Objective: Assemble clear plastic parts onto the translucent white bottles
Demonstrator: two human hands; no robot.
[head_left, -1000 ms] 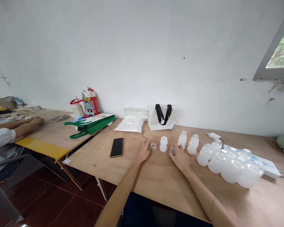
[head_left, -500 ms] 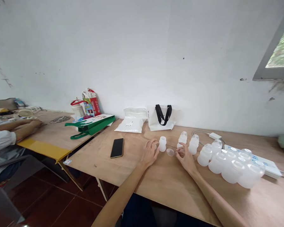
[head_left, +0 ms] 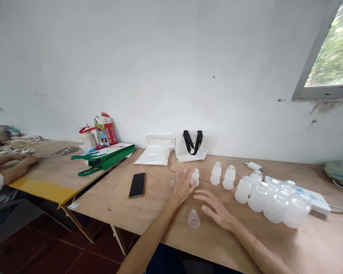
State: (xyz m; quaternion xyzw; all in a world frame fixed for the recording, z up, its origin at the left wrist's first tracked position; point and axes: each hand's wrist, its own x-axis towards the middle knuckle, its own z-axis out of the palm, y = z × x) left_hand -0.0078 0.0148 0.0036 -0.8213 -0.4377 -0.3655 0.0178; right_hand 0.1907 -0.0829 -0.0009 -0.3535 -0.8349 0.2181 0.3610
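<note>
My left hand (head_left: pixel 183 186) is open with fingers stretched forward, close beside a small frosted white bottle (head_left: pixel 194 177); I cannot tell whether it touches it. To its left a small clear nipple-shaped piece (head_left: pixel 172 182) sits on the wooden table (head_left: pixel 157 213). My right hand (head_left: pixel 215 208) hovers just right of centre, fingers extended and holding nothing. Between my forearms, nearer the front edge, stands a clear dome-shaped cap (head_left: pixel 193 219). Two capped frosted bottles, one of them this bottle (head_left: pixel 216 174), stand beyond my right hand.
Several capped bottles (head_left: pixel 276 208) cluster at the right, before a white box (head_left: pixel 317 199) and a cable. A phone (head_left: pixel 137 185) lies left. Along the wall are a white packet (head_left: pixel 153 155) and a black-handled bag (head_left: pixel 188 152). Another person's arms (head_left: pixel 17 169) rest on the neighbouring table.
My right hand has come back toward me and opened out. A clear cap now stands near the front, where bare table showed before. My left hand has moved closer to the bottle.
</note>
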